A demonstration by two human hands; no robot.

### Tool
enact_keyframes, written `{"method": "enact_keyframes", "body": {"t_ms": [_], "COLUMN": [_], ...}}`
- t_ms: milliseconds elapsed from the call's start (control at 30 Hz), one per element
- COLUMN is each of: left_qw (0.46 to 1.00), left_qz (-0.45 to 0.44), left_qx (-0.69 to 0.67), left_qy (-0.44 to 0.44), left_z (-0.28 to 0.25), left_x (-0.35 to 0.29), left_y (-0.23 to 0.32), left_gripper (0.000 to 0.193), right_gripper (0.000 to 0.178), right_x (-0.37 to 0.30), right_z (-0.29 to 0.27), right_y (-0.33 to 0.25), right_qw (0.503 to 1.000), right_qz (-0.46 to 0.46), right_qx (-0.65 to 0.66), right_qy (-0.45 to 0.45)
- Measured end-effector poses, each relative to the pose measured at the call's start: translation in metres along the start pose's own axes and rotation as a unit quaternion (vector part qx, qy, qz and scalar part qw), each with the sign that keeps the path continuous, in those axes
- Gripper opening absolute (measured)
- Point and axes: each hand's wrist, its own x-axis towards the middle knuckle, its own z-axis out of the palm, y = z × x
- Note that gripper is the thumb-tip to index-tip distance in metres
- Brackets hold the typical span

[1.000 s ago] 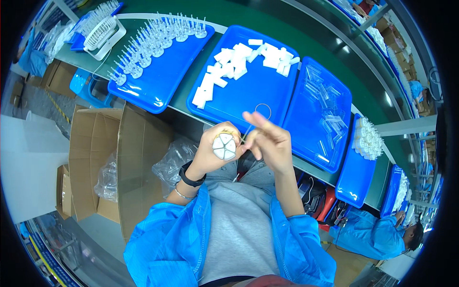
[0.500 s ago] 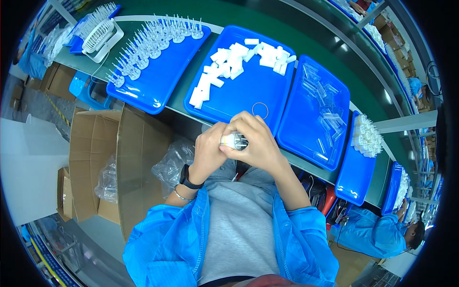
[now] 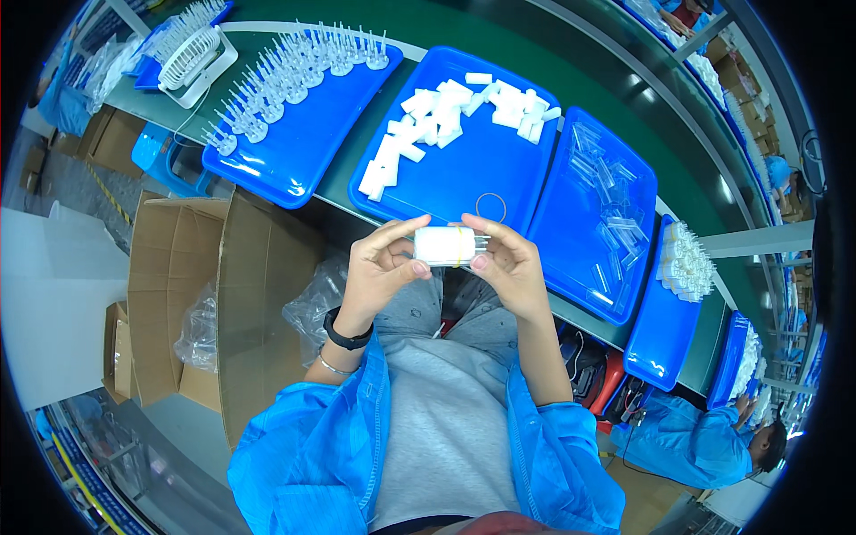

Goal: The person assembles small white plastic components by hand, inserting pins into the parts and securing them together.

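White bundle (image 3: 440,245) — crosswise; fingers (image 3: 399,231) gripping

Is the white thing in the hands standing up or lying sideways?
Sideways: the white bundle spans from left hand to right hand, prongs pointing right.

White bundle (image 3: 443,244) now in fuller view

They wear a blue jacket (image 3: 303,446), grey top (image 3: 446,423), black wristband (image 3: 345,335) and silvery bracelet (image 3: 334,367).
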Motion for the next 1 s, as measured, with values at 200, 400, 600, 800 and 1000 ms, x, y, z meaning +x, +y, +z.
{"method": "enact_keyframes", "body": {"t_ms": [200,400,600,800,1000], "left_qw": [0.99,0.992,0.999,0.998,0.998], "left_qz": [0.073,0.036,0.026,0.021,-0.018], "left_qx": [0.122,0.121,-0.009,-0.023,0.004], "left_qy": [-0.01,-0.004,-0.047,-0.054,-0.067], "left_z": [0.004,-0.001,-0.006,-0.007,-0.007], "left_x": [0.001,-0.003,-0.004,-0.003,-0.009], "left_y": [0.011,0.015,0.015,0.015,0.014], "left_gripper": [0.05,0.052,0.053,0.046,0.039], "right_gripper": [0.042,0.04,0.04,0.041,0.039], "right_x": [0.0,0.0,-0.003,-0.001,-0.004], "right_z": [0.001,0.013,0.015,0.005,0.001], "right_y": [-0.007,-0.013,-0.018,-0.011,-0.011], "right_qw": [0.999,0.991,0.999,0.989,0.976], "right_qz": [0.013,0.002,0.021,0.094,0.127], "right_qx": [-0.026,-0.13,0.011,0.108,0.169], "right_qy": [-0.018,-0.017,-0.022,-0.031,-0.059]}}
